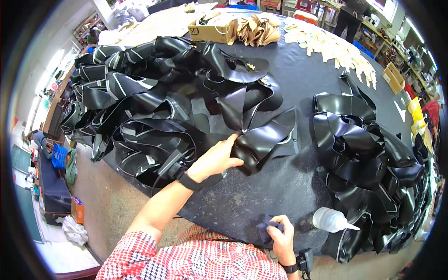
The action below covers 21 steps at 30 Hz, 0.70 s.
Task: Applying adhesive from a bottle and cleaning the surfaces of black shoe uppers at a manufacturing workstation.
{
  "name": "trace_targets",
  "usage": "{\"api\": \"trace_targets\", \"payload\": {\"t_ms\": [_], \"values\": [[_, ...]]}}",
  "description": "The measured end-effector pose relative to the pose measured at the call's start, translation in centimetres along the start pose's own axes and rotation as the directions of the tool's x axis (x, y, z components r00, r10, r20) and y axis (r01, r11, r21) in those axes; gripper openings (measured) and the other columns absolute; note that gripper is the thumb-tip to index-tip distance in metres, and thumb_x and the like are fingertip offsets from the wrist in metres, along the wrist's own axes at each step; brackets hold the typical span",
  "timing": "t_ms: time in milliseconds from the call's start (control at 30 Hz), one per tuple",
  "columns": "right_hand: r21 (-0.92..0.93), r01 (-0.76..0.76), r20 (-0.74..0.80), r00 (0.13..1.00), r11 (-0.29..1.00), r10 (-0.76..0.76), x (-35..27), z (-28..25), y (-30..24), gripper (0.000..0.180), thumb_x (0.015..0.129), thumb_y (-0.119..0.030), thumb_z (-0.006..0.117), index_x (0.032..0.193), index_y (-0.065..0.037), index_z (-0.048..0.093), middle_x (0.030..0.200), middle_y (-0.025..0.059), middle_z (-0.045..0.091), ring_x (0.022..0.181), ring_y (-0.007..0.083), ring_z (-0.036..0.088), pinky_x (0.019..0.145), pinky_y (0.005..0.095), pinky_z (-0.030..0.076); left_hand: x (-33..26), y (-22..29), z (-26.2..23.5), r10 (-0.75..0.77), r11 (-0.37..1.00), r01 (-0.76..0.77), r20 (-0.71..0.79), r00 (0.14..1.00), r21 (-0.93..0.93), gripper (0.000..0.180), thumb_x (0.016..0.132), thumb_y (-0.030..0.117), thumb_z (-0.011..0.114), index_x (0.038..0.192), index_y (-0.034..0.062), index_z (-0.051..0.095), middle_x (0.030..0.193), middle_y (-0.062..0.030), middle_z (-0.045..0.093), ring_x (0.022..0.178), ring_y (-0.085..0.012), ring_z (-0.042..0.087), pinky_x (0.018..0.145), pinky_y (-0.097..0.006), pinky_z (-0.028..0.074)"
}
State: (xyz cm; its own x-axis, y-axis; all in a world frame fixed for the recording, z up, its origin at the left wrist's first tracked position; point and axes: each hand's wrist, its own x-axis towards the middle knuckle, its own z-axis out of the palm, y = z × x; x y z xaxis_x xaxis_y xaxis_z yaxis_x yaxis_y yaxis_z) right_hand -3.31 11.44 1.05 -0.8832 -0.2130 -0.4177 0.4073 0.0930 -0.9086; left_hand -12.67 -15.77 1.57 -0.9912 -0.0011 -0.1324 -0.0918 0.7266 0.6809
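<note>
My left hand [213, 159] reaches across the dark table, fingers stretched out and thumb held apart. Its fingertips touch the near edge of a folded, glossy black leather-like piece [267, 139]. Close to my body, my right hand [283, 237] is closed around a crumpled dark cloth [265, 229], partly hidden by the fingers. A squeeze bottle [329, 220] with a pointed white nozzle lies to the right of that hand, tipped on its side. Just beyond my left hand sits another black piece with gold-coloured fittings [240, 95].
Heaped black pieces cover the left [135, 93] and right [359, 154] of the table [242, 200]. Along the far side are a cardboard box [212, 31], a tan bundle [258, 30] and pale yellow cut pieces [326, 42]. A cable hangs by my left forearm.
</note>
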Motion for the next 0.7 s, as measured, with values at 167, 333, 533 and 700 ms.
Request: {"api": "trace_targets", "payload": {"t_ms": [167,333,533,700], "values": [[-0.144,0.18,-0.168,0.965,0.973,-0.203,0.3,1.8,2.2,0.03,0.073,-0.006,0.065,0.053,-0.001,0.042,0.062,0.0028,0.048,0.057,0.0096,0.042,0.053,0.0254,0.036,0.8,-1.9,1.6,0.245,0.891,-0.296,-0.186,0.952,-0.345,0.048,0.072,0.004,0.067,0.115,-0.0025,0.047,0.108,-0.0138,0.055,0.097,-0.0168,0.053,0.08,-0.026,0.043],[0.188,0.043,-0.488,0.871,0.981,0.055,-2.0,0.4,2.8,0.017,0.077,-0.001,0.057,0.093,-0.002,0.05,0.067,0.0014,0.051,0.057,0.0085,0.047,0.057,0.0229,0.04,-0.2,4.9,-0.1,0.471,0.73,-0.309,0.121,0.874,-0.609,0.021,0.078,0.009,0.063,0.095,0.0005,0.054,0.07,-0.0038,0.054,0.062,-0.0092,0.049,0.06,-0.024,0.042],[-0.146,0.097,-0.811,0.559,0.985,-0.175,-5.7,-5.6,4.9,0.066,0.067,0.003,0.064,0.126,-0.003,0.034,0.11,0.0112,0.047,0.085,0.0153,0.049,0.075,0.0252,0.043,-0.9,8.9,6.2,0.394,0.685,0.161,0.547,0.739,-0.71,0.015,0.084,0.008,0.055,0.098,0.0032,0.052,0.077,0.0006,0.055,0.068,-0.005,0.049,0.063,-0.022,0.041],[-0.253,0.235,-0.749,0.566,0.938,-0.344,-3.6,-8.8,2.7,0.088,0.058,-0.005,0.073,0.133,-0.003,0.028,0.13,0.0175,0.037,0.117,0.0273,0.04,0.096,0.0365,0.035,-1.1,9.5,10.3,0.352,0.683,0.315,0.674,0.649,-0.659,0.016,0.087,0.008,0.053,0.102,0.0031,0.052,0.089,0.0042,0.055,0.08,-0.002,0.049,0.074,-0.019,0.042]]}}
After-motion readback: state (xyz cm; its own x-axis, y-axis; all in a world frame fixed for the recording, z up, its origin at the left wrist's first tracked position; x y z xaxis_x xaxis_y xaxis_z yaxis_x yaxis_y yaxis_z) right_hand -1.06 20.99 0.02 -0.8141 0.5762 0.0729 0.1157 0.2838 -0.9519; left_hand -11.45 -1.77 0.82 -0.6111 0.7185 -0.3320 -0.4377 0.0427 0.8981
